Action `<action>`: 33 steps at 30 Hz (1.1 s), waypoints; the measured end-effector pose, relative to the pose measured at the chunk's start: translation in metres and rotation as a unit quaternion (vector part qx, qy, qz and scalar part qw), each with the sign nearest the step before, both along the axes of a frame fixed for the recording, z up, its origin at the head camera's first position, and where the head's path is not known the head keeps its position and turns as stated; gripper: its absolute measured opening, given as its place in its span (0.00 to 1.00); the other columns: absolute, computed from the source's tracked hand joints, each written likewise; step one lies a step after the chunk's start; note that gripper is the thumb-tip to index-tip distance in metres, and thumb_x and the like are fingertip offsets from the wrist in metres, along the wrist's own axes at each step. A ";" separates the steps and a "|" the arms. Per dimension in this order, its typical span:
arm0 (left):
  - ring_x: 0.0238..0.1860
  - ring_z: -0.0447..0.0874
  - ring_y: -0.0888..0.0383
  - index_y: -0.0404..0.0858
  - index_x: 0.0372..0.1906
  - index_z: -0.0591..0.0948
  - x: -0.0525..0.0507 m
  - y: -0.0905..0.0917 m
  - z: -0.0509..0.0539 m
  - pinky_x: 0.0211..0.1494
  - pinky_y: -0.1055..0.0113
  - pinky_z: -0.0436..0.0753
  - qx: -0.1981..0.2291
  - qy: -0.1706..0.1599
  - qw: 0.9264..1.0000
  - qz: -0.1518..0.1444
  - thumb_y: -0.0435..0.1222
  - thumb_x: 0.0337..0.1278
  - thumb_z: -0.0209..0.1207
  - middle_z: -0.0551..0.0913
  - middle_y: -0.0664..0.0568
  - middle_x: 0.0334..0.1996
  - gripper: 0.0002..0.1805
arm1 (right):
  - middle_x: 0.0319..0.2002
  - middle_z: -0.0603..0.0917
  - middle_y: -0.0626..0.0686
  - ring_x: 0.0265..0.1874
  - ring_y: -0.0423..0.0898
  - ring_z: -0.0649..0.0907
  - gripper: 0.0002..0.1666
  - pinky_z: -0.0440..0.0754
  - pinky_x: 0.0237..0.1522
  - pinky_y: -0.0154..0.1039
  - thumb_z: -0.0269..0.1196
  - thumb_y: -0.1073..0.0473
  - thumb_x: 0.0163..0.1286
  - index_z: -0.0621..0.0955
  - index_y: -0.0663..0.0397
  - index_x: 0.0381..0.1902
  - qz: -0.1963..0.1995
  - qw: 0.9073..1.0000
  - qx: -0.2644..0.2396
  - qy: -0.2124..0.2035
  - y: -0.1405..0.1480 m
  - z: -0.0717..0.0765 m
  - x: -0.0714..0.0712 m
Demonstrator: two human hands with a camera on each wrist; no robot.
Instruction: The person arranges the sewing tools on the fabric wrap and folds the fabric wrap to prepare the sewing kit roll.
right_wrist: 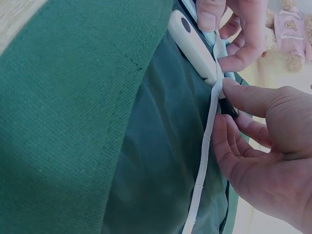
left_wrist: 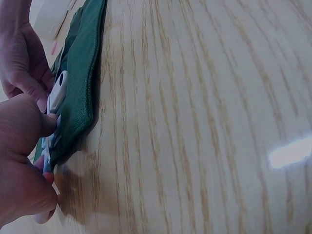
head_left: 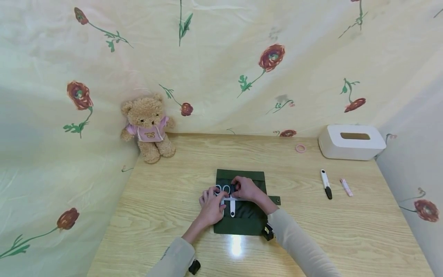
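A dark green fabric tool roll (head_left: pixel 247 227) lies spread on the table, with a white elastic band (right_wrist: pixel 206 139) across it. Scissors (head_left: pixel 226 186) with pale ring handles lie at its left side, beneath my left hand (head_left: pixel 212 209), whose thumb and fingers pinch them beside the band. Just to their right, a white-handled tool (head_left: pixel 232 207) with a black end passes under the band. My right hand (head_left: pixel 246 189) pinches its black end between thumb and fingers, as the right wrist view shows. The fingers partly cover the scissors and the black end.
To the right lie another white-and-black tool (head_left: pixel 325 184) and a small pink-and-white strip-shaped item (head_left: pixel 346 187). Behind them are a pink ring (head_left: pixel 300 148) and a white tissue box (head_left: pixel 353 144). A teddy bear (head_left: pixel 149 127) sits at the back left against the flowered cloth (head_left: pixel 221 77).
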State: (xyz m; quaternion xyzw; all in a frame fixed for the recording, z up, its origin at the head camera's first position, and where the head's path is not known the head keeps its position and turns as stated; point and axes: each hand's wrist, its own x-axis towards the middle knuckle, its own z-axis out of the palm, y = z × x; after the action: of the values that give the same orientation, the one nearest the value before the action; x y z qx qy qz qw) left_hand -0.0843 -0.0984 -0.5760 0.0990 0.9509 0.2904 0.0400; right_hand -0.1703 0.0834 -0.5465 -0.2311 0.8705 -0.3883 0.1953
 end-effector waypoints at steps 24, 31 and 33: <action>0.58 0.57 0.39 0.49 0.54 0.79 -0.005 0.013 0.000 0.55 0.41 0.59 0.000 0.008 1.000 -0.025 0.31 0.62 0.63 0.62 0.40 0.60 0.18 | 0.31 0.78 0.50 0.28 0.44 0.77 0.18 0.75 0.32 0.39 0.69 0.65 0.65 0.80 0.63 0.52 -0.048 0.999 0.007 -0.002 0.021 -0.001 0.001; 0.56 0.58 0.40 0.45 0.53 0.79 0.005 0.011 0.003 0.53 0.40 0.60 0.027 0.083 0.996 -0.019 0.30 0.58 0.65 0.66 0.40 0.57 0.18 | 0.32 0.82 0.56 0.30 0.49 0.81 0.12 0.78 0.34 0.41 0.64 0.68 0.67 0.81 0.71 0.46 -0.113 0.986 -0.068 0.106 0.065 0.004 -0.003; 0.55 0.59 0.41 0.44 0.52 0.80 0.006 0.011 0.004 0.52 0.41 0.60 0.039 0.096 0.994 -0.025 0.31 0.59 0.65 0.67 0.41 0.56 0.17 | 0.34 0.83 0.59 0.32 0.53 0.82 0.11 0.79 0.35 0.43 0.62 0.70 0.67 0.80 0.73 0.46 -0.151 0.977 -0.064 0.139 0.092 0.008 -0.006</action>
State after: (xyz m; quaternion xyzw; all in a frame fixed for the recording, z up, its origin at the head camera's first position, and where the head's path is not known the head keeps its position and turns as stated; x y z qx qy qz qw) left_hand -0.0782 -0.0872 -0.5723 0.1517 0.9357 0.3148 -0.0480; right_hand -0.1768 0.1756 -0.5382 -0.1610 0.8872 -0.4324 -0.0032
